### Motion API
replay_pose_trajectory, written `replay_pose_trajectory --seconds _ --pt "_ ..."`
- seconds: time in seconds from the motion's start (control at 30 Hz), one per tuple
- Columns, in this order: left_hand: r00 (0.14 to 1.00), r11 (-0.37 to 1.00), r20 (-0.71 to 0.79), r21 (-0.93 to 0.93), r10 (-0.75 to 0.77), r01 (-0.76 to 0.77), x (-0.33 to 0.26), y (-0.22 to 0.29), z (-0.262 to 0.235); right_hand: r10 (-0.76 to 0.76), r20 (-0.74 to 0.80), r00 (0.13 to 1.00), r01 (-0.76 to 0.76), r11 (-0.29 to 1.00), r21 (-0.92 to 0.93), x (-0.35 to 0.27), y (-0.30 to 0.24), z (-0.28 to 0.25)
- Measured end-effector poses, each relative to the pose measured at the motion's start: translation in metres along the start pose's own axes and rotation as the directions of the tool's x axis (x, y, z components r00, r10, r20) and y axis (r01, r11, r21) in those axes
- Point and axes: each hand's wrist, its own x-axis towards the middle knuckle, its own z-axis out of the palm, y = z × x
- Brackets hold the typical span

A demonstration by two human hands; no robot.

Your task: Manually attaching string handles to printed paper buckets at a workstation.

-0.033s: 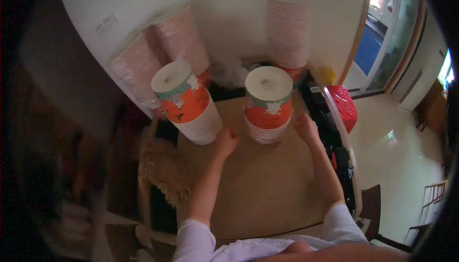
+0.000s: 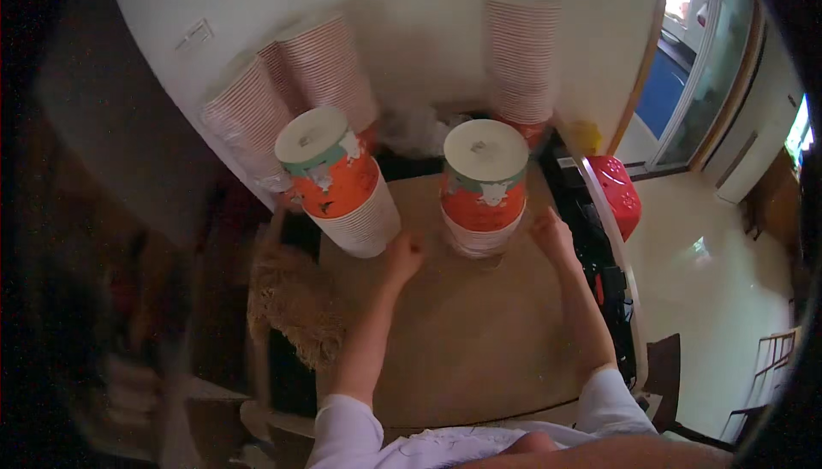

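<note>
Two upside-down stacks of paper tubs stand in front of me, each topped by an orange and green printed tub with a white base. My left hand is curled closed beside the lower right side of the left stack; whether it touches the stack I cannot tell. To the right of the right stack, my right hand is also curled, with a small gap between it and the tubs. What either hand holds, if anything, is hidden by the fingers. Both stacks rest on a brown tabletop.
Taller tub stacks lean at the back left wall, and another stack stands back right. Clear plastic wrapping lies between them. A shaggy tan bundle sits at the left edge. A red stool stands beyond dark items along the right edge.
</note>
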Motion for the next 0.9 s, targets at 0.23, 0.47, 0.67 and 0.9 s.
replay_pose_trajectory --seconds 0.23,0.47,0.67,0.9 --pt "0.977 0.973 -0.148 -0.194 -0.154 0.124 -0.042 -0.019 -0.083 -0.329 0.502 0.800 0.245 0.943 0.227 -0.044 -0.092 0.022" --pt "0.697 0.963 -0.717 -0.186 0.003 -0.196 -0.009 0.025 -0.141 -0.377 0.254 0.890 0.166 0.790 0.590 0.007 -0.202 0.092" --pt "0.762 0.964 -0.626 -0.267 -0.168 -0.007 0.030 -0.019 -0.176 -0.065 0.484 0.873 -0.337 0.636 0.694 0.048 -0.218 0.147" --pt "0.740 0.874 -0.590 -0.486 -0.322 -0.007 0.052 -0.072 -0.182 -0.092 0.609 0.788 -0.505 0.469 0.725 0.062 -0.213 0.166"
